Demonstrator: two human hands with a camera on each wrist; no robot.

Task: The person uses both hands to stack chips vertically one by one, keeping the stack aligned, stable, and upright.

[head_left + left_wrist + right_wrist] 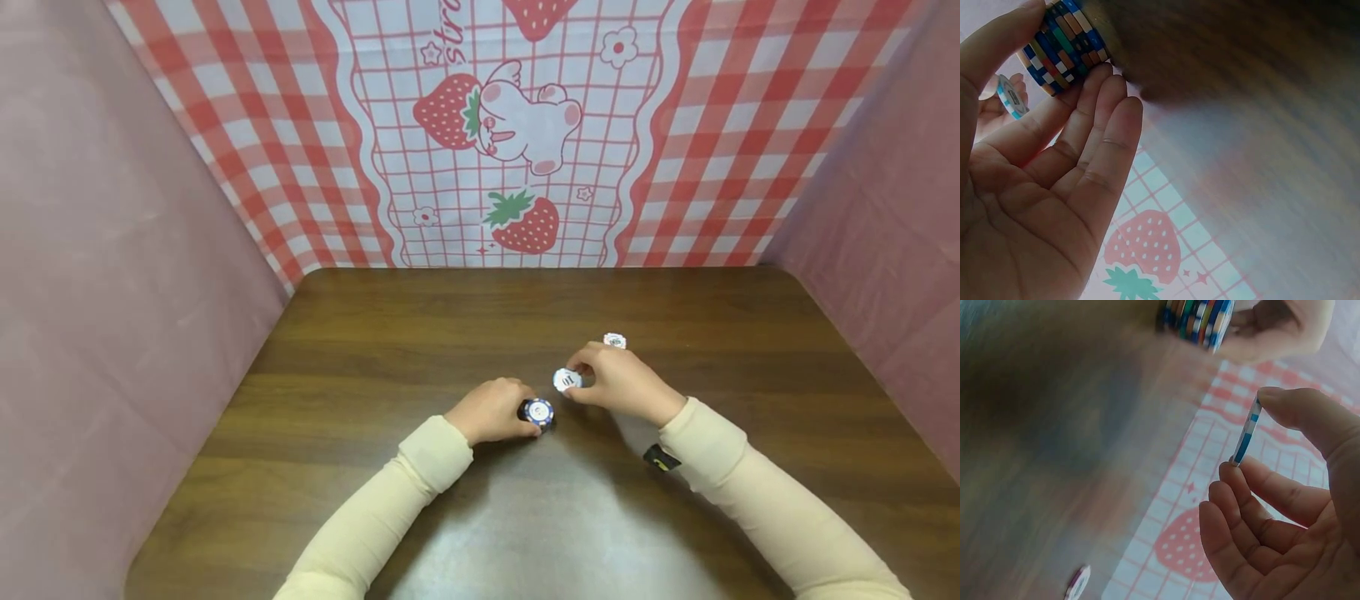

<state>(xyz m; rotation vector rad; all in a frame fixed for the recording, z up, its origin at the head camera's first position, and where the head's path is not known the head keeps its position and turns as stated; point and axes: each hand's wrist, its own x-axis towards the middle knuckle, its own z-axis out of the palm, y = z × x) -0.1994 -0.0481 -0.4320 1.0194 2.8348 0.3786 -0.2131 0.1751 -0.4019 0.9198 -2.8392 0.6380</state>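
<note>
My left hand (491, 410) holds the sides of a stack of poker chips (538, 412) on the table, thumb on the near side. In the left wrist view the stack (1063, 47) shows blue, green, red and tan edges. To its right and a little farther back, my right hand (628, 385) pinches one white-and-blue poker chip (567, 380), marked 10, between thumb and fingertips. In the right wrist view this chip (1247, 431) is seen edge-on, apart from the stack. Just beyond the right hand, another whitish poker chip (615, 340) lies on the table.
The brown wooden table (375, 333) has a rounded far edge. Behind it hangs a red-and-white checked cloth (690, 167) with strawberries. Pink cloth (150, 250) hangs at both sides. A small dark band (662, 457) shows under the right wrist.
</note>
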